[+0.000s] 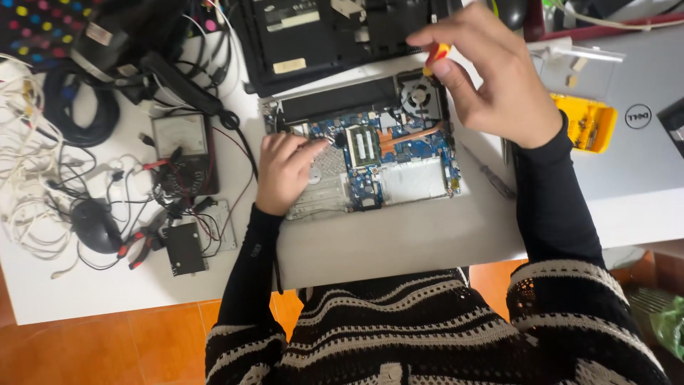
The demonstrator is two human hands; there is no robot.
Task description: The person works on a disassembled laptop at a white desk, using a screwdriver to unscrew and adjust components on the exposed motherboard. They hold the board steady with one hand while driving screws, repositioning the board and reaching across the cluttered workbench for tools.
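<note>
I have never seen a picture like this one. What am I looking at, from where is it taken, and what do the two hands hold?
There is one picture, taken by a camera worn on a person's head, looking down at their own two bare hands over a white table. In the middle lies an opened laptop base with a blue circuit board, a round black cooling fan and a copper-coloured heat pipe. The right hand holds a screwdriver with a red and yellow handle above the fan corner. The left hand holds nothing; it rests on the laptop base, its fingers touching the board. To the left lie a black multimeter with a white dial, a black computer mouse and tangled cables. To the right sits a yellow plastic bit case on a closed grey laptop.
</note>
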